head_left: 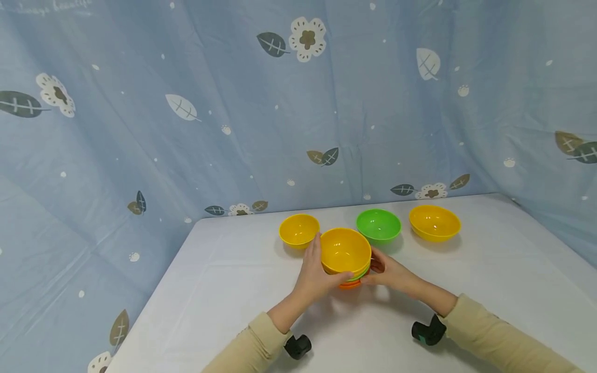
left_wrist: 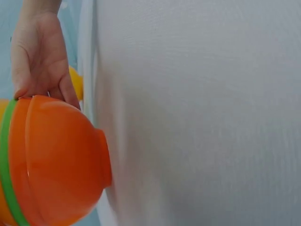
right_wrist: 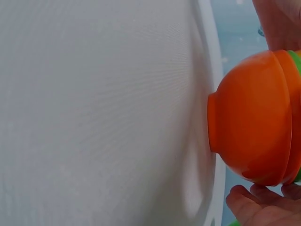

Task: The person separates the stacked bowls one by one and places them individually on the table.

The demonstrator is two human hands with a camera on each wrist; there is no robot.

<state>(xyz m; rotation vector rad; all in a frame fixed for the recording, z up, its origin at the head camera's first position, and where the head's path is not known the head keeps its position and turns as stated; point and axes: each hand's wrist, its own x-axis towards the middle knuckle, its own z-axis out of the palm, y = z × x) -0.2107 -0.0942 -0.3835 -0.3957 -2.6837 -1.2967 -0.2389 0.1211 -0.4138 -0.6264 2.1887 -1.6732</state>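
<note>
Curtained indoor spot, kind of room unclear, blue leaf-and-flower fabric [head_left: 261,134] hanging behind a white cloth-covered surface [head_left: 219,290]

Blue floral cloth backdrop [head_left: 252,119] behind a white table [head_left: 224,295].

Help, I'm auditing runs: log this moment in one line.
left hand: holds bowl stack | right hand: holds bowl stack | behind: green bowl

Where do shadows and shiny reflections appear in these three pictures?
Head view: highlights inside the stacked round yellow bowl, soft shadows on the white cloth; left wrist view: faint sheen on the lowest round orange bowl; right wrist view: soft shadow on the cloth.
</note>
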